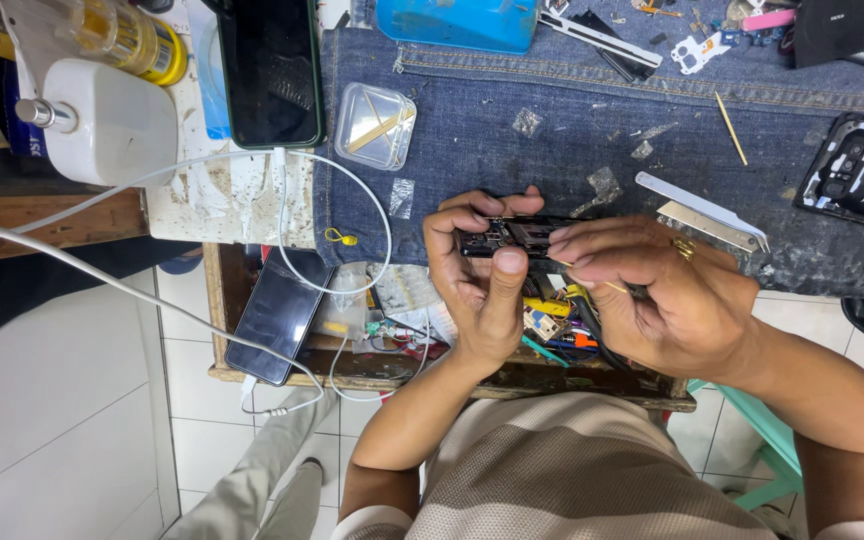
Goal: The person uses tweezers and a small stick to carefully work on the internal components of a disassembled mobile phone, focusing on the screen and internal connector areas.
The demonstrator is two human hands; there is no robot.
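Observation:
My left hand (482, 275) grips a small dark phone part (517, 233), an opened frame with circuitry showing, thumb on its near edge and fingers curled over the far edge. My right hand (657, 295), with a gold ring on one finger, pinches a thin stick-like tool (607, 285) and rests its fingertips on the right end of the phone part. Both hands hover over the near edge of a denim cloth (552, 110) that covers the workbench.
A black phone (270, 70) lies plugged into a white cable (347, 190) at upper left, beside a clear plastic box (375, 125). Metal tweezers (702, 205) and a phone back cover (857, 170) lie to the right. An open drawer (282, 372) below holds another phone (277, 318) and small parts.

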